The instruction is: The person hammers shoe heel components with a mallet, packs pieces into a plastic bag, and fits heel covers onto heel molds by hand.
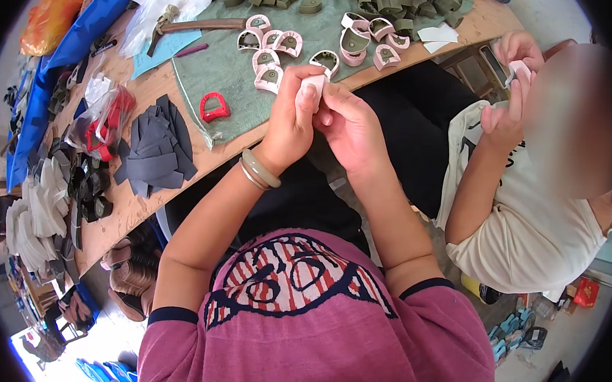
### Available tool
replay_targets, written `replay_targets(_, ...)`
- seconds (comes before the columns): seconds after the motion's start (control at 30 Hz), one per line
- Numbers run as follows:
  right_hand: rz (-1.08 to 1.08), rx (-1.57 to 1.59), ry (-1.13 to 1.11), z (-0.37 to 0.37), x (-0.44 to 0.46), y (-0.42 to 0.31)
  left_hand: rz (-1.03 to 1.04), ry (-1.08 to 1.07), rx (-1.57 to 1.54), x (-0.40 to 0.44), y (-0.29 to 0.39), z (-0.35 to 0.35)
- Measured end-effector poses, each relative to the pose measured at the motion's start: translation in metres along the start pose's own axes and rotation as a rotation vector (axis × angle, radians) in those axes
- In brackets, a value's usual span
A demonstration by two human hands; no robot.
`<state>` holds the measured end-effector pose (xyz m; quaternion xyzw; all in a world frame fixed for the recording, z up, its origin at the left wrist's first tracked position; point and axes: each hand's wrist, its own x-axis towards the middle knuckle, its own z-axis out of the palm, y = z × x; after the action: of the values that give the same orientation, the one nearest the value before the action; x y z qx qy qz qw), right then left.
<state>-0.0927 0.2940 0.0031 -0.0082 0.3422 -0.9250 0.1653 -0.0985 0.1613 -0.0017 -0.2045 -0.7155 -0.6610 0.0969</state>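
Note:
My left hand [293,117] and my right hand [352,127] meet in front of me at the table's edge. Between them is a shoe heel with a pale pink covering [315,86], gripped by the fingers of both. My fingers hide much of it. Just beyond, on the green cloth [208,66], lie several D-shaped heels with pink-wrapped sides [287,43] and olive inner faces. A red-wrapped heel [215,107] sits to the left of my hands.
Bare olive heels [394,4] are piled at the back. A hammer [197,25], a purple pen [191,50] and dark grey strips [156,147] lie leftward on the wooden table [168,207]. At right, a co-worker's hands [511,98] hold a small white piece.

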Motion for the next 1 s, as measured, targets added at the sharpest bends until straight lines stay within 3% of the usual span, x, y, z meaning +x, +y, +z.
replay_targets(0.27, 0.018, -0.025, 0.138, -0.021, 0.013, -0.006, -0.197, 0.028, -0.4, 0.012, -0.012, 0.016)
replay_targets(0.73, -0.015, -0.09, 0.11, -0.024, 0.02, -0.004, -0.113, 0.011, -0.1, 0.011, -0.014, 0.013)
replay_targets(0.8, 0.068, 0.008, 0.068, -0.024, 0.017, -0.003, -0.119, 0.025, -0.072, 0.01, -0.014, 0.009)
replay_targets(0.9, 0.127, 0.081, 0.024, -0.024, 0.008, 0.0, 0.101, -0.036, 0.247, 0.013, -0.023, 0.0)
replay_targets(1.0, 0.168, 0.122, -0.052, -0.014, 0.005, 0.004, 0.113, -0.027, 0.243, 0.009, -0.017, 0.0)
